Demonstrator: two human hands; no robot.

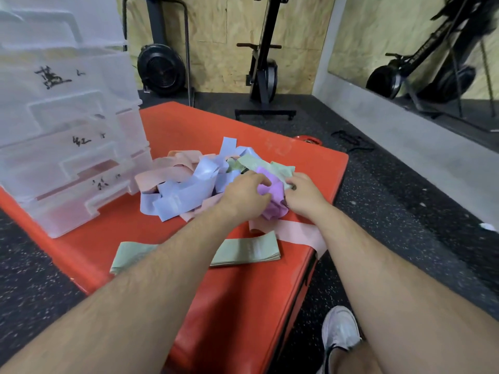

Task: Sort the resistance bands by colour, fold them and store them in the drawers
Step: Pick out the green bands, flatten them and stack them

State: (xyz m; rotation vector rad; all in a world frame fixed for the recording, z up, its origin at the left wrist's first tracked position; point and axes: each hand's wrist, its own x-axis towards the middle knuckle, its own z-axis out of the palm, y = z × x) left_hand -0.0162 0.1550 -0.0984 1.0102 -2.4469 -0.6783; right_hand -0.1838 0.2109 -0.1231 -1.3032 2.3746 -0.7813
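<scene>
Still sorting: left hand (pixel 244 191) and right hand (pixel 302 191) both pinch the purple band (pixel 271 197) in the pile (pixel 189 182). Next, I'd lift it free and fold.

**Even indoor light, soft focus and wide-angle bend**

The room is evenly and moderately lit from overhead, with only faint shadows under the forearms. A pale sheen lies on the red mat (pixel 243 125). The plastic drawers (pixel 62 125) at the left look washed out and hazy. Straight lines bow toward the edges. The exercise machine (pixel 432 66) at the upper right is smeared with blur.
</scene>
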